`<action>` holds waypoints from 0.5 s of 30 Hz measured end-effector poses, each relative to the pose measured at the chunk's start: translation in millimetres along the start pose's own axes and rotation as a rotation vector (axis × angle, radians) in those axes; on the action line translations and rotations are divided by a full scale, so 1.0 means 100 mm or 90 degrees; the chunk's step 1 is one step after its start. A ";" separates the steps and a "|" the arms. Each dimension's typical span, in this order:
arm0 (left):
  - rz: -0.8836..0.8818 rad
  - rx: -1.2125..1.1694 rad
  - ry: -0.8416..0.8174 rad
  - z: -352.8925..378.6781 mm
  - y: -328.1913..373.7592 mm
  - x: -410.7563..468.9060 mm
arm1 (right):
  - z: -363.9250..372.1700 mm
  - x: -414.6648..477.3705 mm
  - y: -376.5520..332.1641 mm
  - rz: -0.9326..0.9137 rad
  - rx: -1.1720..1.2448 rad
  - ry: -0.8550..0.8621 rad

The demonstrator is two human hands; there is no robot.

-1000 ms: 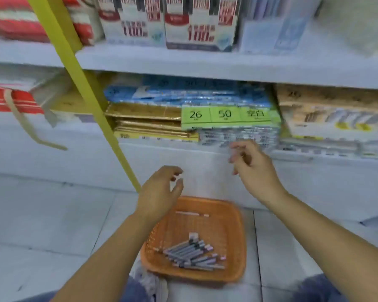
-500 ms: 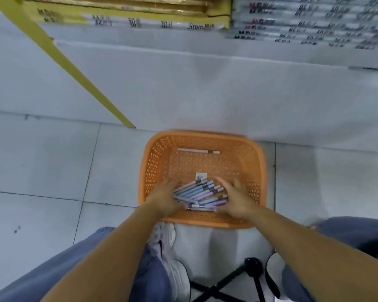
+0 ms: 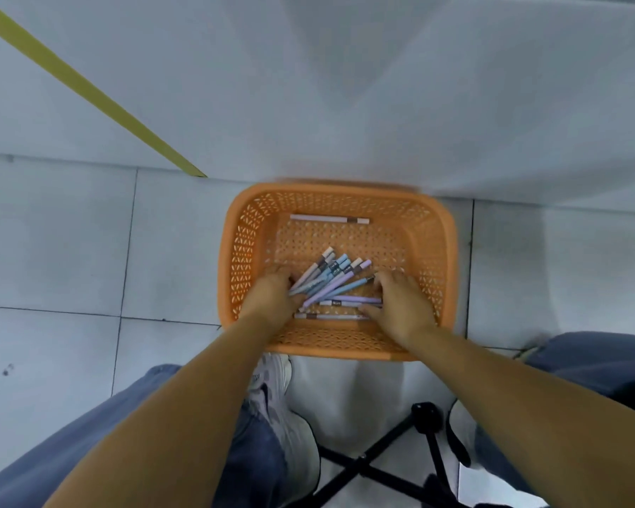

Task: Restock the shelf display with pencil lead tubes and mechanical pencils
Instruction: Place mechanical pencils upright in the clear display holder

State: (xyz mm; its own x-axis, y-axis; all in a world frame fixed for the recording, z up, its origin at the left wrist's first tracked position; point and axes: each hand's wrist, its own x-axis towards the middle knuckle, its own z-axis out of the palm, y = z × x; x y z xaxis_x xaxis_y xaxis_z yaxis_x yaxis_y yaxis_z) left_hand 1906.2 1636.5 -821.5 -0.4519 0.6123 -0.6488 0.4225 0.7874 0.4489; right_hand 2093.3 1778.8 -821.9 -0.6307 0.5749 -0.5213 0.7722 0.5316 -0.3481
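Note:
An orange plastic basket (image 3: 231,251) sits on the tiled floor against the shelf's white base. Inside it lies a loose pile of several mechanical pencils (image 3: 332,284) in lilac, blue and white. One more pencil (image 3: 329,218) lies apart along the basket's far wall. My left hand (image 3: 272,297) is in the basket at the pile's left end, its fingers curled over the pencil tips. My right hand (image 3: 400,306) closes in on the pile's right end, with its thumb on the nearest pencil. The shelf display itself is out of view.
The white shelf base panel (image 3: 345,86) rises right behind the basket. A yellow upright (image 3: 88,93) slants down to the floor at the left. My knees in blue trousers, a white shoe (image 3: 279,401) and black folding stool legs (image 3: 382,467) are below the basket.
My view has dropped from the shelves to the floor. Both hands came down from shelf height into the basket and closed around the pencil pile.

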 end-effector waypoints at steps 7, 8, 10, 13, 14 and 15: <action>-0.031 -0.120 0.035 0.00 -0.02 -0.02 | 0.03 -0.03 -0.01 -0.086 -0.090 -0.068; -0.036 -0.128 0.035 0.00 -0.02 -0.01 | 0.05 -0.03 -0.03 -0.095 -0.108 -0.058; -0.052 -0.138 0.033 -0.01 -0.04 0.00 | 0.07 -0.01 -0.05 -0.116 -0.121 -0.044; -0.084 -0.161 0.041 -0.04 -0.06 0.02 | 0.09 0.01 -0.06 -0.161 -0.154 -0.071; -0.097 -0.170 0.040 -0.05 -0.07 0.03 | 0.09 0.01 -0.06 -0.162 -0.160 -0.089; -0.108 -0.183 0.035 -0.06 -0.07 0.03 | 0.09 0.01 -0.06 -0.159 -0.157 -0.107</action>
State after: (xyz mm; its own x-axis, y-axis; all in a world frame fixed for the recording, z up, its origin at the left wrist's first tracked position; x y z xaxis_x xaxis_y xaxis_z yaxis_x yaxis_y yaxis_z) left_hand 1897.1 1633.1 -823.1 -0.5418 0.4682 -0.6980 0.1032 0.8613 0.4975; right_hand 2088.7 1771.0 -827.2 -0.7600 0.3091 -0.5717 0.5412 0.7880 -0.2934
